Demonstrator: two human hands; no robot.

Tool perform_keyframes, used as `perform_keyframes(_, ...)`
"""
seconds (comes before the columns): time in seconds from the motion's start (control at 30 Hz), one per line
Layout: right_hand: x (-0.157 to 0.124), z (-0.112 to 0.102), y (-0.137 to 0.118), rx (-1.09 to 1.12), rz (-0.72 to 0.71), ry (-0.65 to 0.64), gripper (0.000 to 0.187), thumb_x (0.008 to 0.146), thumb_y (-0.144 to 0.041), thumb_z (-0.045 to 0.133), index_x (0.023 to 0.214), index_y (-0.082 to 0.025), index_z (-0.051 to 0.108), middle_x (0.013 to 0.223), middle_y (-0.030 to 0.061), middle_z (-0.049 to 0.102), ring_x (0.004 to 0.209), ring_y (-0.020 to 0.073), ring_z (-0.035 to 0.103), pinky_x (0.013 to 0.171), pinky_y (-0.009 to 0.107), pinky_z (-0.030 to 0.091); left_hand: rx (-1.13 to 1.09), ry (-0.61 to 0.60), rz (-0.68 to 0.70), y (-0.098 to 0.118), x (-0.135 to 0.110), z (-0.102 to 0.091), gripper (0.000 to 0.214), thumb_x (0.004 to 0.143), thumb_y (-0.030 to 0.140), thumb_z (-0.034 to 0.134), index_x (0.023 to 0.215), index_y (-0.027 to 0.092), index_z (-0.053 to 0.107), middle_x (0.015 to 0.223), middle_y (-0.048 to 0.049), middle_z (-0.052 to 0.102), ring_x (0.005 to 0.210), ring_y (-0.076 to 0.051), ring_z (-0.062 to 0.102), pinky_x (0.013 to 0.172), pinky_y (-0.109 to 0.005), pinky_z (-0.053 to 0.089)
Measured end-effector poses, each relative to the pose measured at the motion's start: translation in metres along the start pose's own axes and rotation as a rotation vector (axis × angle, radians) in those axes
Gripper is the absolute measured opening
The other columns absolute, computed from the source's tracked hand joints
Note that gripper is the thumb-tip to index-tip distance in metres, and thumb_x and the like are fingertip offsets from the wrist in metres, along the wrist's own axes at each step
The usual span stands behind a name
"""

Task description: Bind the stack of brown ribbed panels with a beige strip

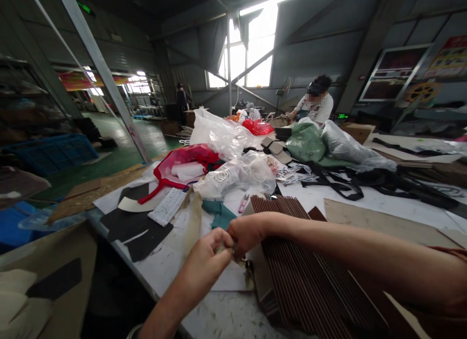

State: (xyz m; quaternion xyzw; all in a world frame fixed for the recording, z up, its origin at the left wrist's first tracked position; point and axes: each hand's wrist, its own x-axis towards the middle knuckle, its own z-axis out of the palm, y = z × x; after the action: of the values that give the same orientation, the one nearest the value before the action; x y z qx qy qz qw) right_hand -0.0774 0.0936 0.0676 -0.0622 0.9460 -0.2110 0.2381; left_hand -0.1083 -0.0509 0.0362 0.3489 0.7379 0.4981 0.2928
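— Where is the work held?
— A small pale piece is clamped in the left hand, left of the brown stack. The right hand is curled against it; whether anything is gripped there cannot be told.
— What could go wrong?
— With the 2 hands so close, the piece could be dropped if fingers were crossed; the stack could be tipped if bumped by the right forearm.

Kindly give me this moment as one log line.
left hand: fingers curled; right hand: fingers curled; hands: together; anything held: unclear; right of hands: stacked brown panels; beyond hands: teal fabric, pink-handled thread snips
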Motion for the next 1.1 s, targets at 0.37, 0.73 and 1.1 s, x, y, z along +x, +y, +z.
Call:
perform_keyframes(0.37,-0.077,-0.032,0.021,0.396,0.019,0.227,0.023,0.092,-0.021,0.051,0.076,-0.011,0.064,0.054,-0.0071,0.043,0.047,0.0058,0.036,0.043,0.018,0.028,0.441,0.842,0.693,0.046,0.006,0.028,0.023,0.077,0.034,0.059,0.094,0.021,0.052,0.096,-0.0062,0.056,0.099,-0.025,0.053,0.092,-0.043,0.040)
perform_keyframes(0.73,-0.137,-0.051,0.012,0.672,-0.002,0.612,0.036,0.085,-0.033,0.062,0.058,-0.016,0.045,0.042,-0.0098,0.031,0.038,0.0049,0.027,0.036,0.020,0.018,0.303,0.292,0.310,0.033,0.033,0.089,0.046,0.085,0.056,0.032,0.065,0.021,0.055,0.063,-0.0047,0.058,0.067,-0.023,0.056,0.070,-0.037,0.043)
perform_keyframes(1.1,-0.094,-0.031,-0.031,0.623,-0.014,0.705,0.035,0.080,-0.047,0.060,0.062,-0.019,0.051,0.056,-0.0057,0.045,0.055,0.0093,0.045,0.044,0.015,0.030,0.520,0.087,0.416,0.035,0.040,0.102,0.021,0.070,0.045,0.061,0.070,0.024,0.059,0.076,-0.0065,0.065,0.083,-0.031,0.061,0.085,-0.045,0.046)
